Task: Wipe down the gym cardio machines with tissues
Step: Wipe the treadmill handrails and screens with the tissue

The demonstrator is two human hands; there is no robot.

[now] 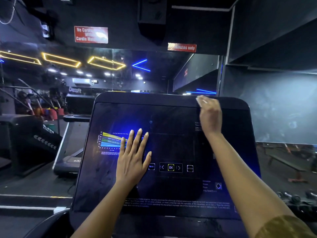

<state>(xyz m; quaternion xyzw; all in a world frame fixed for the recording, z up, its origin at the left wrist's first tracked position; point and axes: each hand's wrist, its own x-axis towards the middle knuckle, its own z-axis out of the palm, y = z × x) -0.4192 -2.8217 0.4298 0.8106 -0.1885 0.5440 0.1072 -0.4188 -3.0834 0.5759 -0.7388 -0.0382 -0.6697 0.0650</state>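
A large dark treadmill console (171,148) fills the middle of the head view, with a coloured heart-rate chart at left and an OK button row low down. My left hand (133,155) lies flat on the panel with fingers straight, just right of the chart. My right hand (210,115) is up at the console's top right edge and grips a white tissue (200,100), which it presses against the upper rim. Most of the tissue is hidden under the fingers.
Another treadmill (68,152) stands to the left on the dark floor. A mirror wall behind the console reflects gym lights and equipment. Red signs (91,34) hang above. A bench and dumbbells (291,198) sit at the right.
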